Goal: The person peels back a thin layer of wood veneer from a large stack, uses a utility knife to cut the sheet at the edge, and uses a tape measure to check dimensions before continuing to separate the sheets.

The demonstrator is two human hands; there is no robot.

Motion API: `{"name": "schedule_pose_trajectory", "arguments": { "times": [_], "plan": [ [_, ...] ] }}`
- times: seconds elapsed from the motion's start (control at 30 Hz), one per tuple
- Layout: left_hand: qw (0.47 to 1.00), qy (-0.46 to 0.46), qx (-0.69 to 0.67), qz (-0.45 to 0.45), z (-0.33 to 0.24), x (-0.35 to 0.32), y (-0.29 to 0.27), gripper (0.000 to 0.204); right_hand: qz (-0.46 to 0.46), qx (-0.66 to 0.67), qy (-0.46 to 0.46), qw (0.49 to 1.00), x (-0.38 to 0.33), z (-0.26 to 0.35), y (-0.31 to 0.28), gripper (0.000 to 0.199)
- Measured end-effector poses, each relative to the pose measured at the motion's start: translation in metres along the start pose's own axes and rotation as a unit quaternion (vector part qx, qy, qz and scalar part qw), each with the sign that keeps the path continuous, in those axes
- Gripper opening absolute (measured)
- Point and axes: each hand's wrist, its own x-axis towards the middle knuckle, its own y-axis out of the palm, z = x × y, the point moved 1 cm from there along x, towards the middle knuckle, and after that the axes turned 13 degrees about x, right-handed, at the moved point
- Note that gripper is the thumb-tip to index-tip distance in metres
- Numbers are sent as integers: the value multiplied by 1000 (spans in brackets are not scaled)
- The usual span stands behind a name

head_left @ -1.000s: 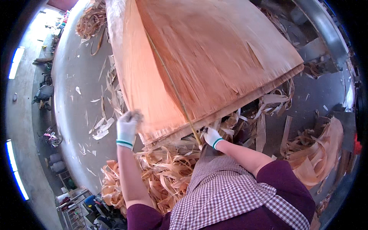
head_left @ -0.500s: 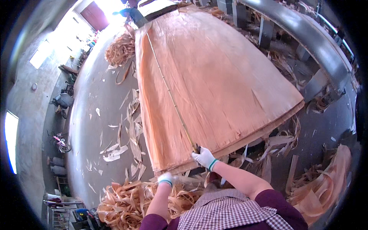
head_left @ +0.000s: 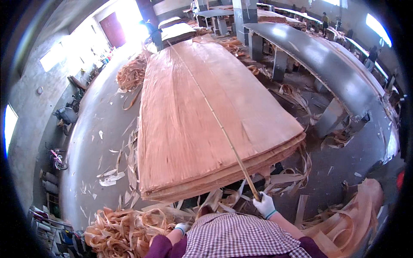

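Observation:
My right hand (head_left: 264, 205), in a white glove with a green cuff, is closed round the thick near end of a long bamboo pole (head_left: 222, 127). The pole slants away to the far left across a large stack of pinkish-brown wood veneer sheets (head_left: 195, 146). Its thin tip reaches the stack's far end. My left hand (head_left: 183, 228), gloved the same way, is low beside my checked apron, above a heap of curled veneer strips (head_left: 124, 232). Its fingers are too small and bunched to make out.
At the far end stands another person (head_left: 154, 34). A long dark-topped table (head_left: 309, 51) runs along the right. Veneer scraps (head_left: 114, 177) litter the floor, with a second strip heap (head_left: 130, 74) at the far left and broad offcuts (head_left: 352, 219) at the near right.
My right hand has moved right and nearer with the pole's end. My left hand has drawn back from the stack's near left corner toward my apron. The folded left edge of the top sheet now lies flat.

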Motion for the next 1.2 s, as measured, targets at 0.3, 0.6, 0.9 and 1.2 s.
{"name": "schedule_pose_trajectory", "arguments": {
  "times": [0.3, 0.6, 0.9, 1.2],
  "plan": [
    [953, -25, -288, -91, -147, 4, -89, 47, -68, -30, 68, 995, -50, -55, -122, 19],
    [985, 124, -120, -24, -189, 51, -147, 53, -59, 271, 122, 953, 96, 30, -137, 7],
    [986, 88, -108, -91, -238, 158, -217, 33, -140, 105, 55, 983, 176, 19, -196, 13],
    [992, 107, -26, 60, -359, 173, -333, 34, -223, 105, 84, 965, 85, -38, -307, 9]
  ]
}}
